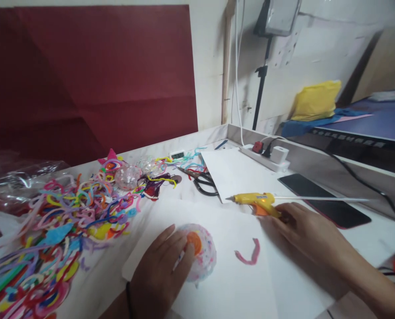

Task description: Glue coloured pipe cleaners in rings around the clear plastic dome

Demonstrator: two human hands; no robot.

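My left hand [164,268] rests over a round, clear piece speckled with pink and blue confetti [206,266], its fingers closed against the near left side. An orange disc [194,243] sits on that round piece, partly under my fingers and thumb. My right hand [303,226] is closed around the handle of a yellow hot glue gun [255,199], whose nozzle points left. From its rear a clear glue stick [320,199] sticks out to the right. A curved pink strip [250,254] lies on the white paper [234,292] between my hands.
A heap of colourful pipe cleaners [84,208] covers the table's left side. Black-handled scissors [204,181] lie beyond the paper. A dark phone [327,201] and a white power strip [267,158] are at the right, with a black cable [357,173] along the raised edge.
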